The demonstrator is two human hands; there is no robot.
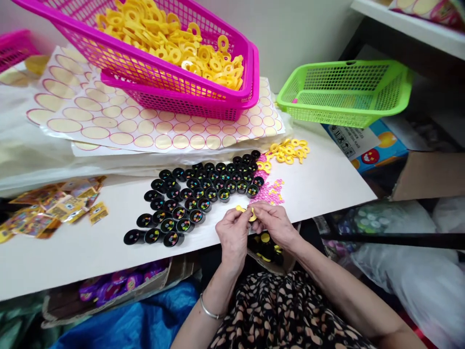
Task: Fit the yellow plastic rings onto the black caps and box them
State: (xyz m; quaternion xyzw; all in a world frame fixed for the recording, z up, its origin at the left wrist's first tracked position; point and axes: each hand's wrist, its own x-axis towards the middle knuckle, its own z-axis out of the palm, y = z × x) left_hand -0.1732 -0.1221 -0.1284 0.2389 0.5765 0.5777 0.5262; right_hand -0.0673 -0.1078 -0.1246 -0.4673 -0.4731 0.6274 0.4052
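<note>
My left hand (232, 232) and my right hand (273, 222) meet at the table's front edge, fingers pinched together on a small yellow ring (250, 213). Just beyond them lie rows of black round cups (196, 194) with coloured bits inside. A small heap of pink discs (271, 191) and a scatter of yellow rings (288, 151) lie to the right of the cups. Below my hands, a box in my lap holds black and yellow pieces (267, 247).
Two stacked pink baskets (181, 92), the upper one full of yellow rings, rest on sticker sheets (145, 126) at the back. A green basket (345, 92) stands at the right. Yellow packets (54, 208) lie at the left. Bags and boxes crowd the floor.
</note>
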